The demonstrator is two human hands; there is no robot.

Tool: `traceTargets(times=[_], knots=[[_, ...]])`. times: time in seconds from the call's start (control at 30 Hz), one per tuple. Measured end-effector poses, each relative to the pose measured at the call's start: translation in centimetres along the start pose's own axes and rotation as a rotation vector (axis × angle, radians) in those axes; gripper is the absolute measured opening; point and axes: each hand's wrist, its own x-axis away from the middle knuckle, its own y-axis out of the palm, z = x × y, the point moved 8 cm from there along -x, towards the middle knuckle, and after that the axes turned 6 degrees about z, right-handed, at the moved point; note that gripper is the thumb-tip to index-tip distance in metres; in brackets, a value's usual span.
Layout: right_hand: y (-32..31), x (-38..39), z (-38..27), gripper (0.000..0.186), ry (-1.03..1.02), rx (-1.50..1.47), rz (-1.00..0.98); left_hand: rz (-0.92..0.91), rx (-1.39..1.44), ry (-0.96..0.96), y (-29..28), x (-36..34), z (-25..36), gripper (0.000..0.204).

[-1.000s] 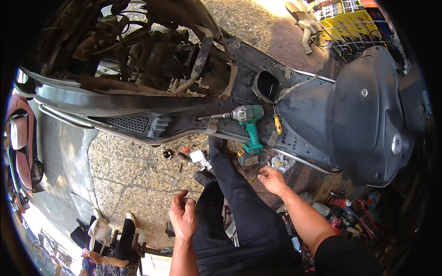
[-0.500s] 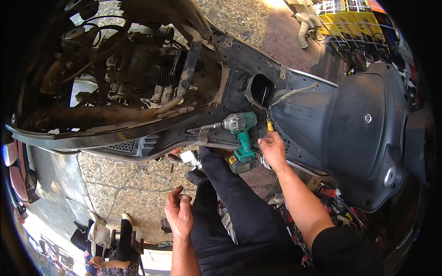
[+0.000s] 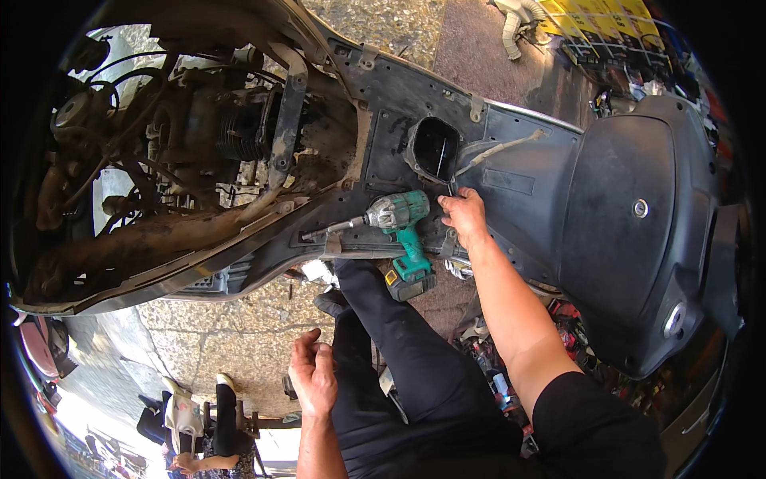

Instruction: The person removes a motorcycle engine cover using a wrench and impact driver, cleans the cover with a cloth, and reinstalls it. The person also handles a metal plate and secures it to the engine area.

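Note:
My right hand [image 3: 464, 217] is closed round a screwdriver [image 3: 451, 190] beside the square black opening [image 3: 433, 149] in the scooter's footboard; the screwdriver's handle is hidden by my fingers. A teal impact driver [image 3: 408, 243] with a socket extension lies on the footboard just left of that hand. My left hand [image 3: 313, 371] hangs over my dark trouser leg [image 3: 387, 323], loosely curled and holding nothing, with thumb and fingers apart.
Exposed engine parts [image 3: 243, 132] fill the upper left, a dark body panel [image 3: 606, 199] the right. Cream hoses [image 3: 511, 32] and yellow boxes [image 3: 606, 24] sit behind. Tools clutter the lower right. Another person [image 3: 223, 423] sits at bottom left, near a pink vehicle [image 3: 44, 347].
My right hand has moved up from below the footboard onto the screwdriver, whose yellow handle it now covers. My left hand stays low. The view has shifted, so the scooter sits slightly lower and leftward.

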Motion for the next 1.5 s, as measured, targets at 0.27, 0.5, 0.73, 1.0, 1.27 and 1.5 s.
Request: traceTargets(times=[0.27,0.5,0.73,1.0,1.27,1.5], knots=[[1.2,-2.3,-0.4,0.078,0.069,-0.266,-0.103,-0.037,0.025,-0.022,1.2,0.1,0.0,0.028],[1.8,-3.8,-0.4,0.024,0.191,-0.412,-0.136,-0.053,-0.027,-0.022,1.7,-0.1,-0.4,0.030],[1.9,-5.1,-1.1,0.014,0.054,-0.413,-0.143,-0.050,-0.039,-0.029,1.6,-0.2,-1.0,0.029],[-2.0,0.8,-3.6,0.022,-0.087,-0.460,-0.174,-0.122,-0.076,0.007,1.5,0.1,-0.9,0.033],[-3.8,17.2,-0.1,0.034,-0.235,-0.149,-0.246,-0.364,0.181,0.115,4.6,-1.5,0.7,0.043],[0.3,29.1,7.3,0.022,-0.231,-0.142,-0.451,-0.651,0.770,-0.258,5.9,-1.1,-4.4,0.065]])
